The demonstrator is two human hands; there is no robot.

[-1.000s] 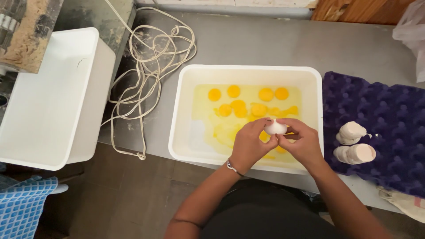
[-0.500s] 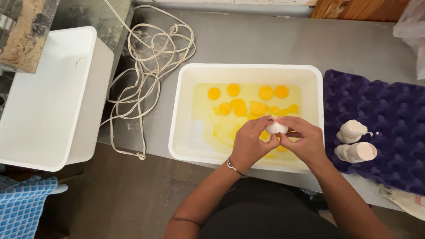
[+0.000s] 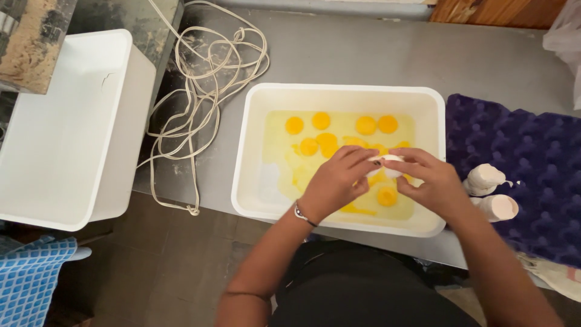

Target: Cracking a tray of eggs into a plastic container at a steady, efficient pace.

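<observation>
While both hands meet above the white tub (image 3: 339, 94), the left hand (image 3: 336, 181) and right hand (image 3: 430, 181) share a white egg (image 3: 387, 165), each grip closed around one side of the shell. The egg hangs over the tub's near half, above a pool of whites with several yolks (image 3: 327, 139). Right of the tub lies a purple egg tray (image 3: 532, 163) carrying stacked empty shells (image 3: 490, 192). Left of the tub a pale cord (image 3: 206, 91) sprawls on the grey surface (image 3: 363, 48), and further left stands an empty white bin (image 3: 60, 133).
</observation>
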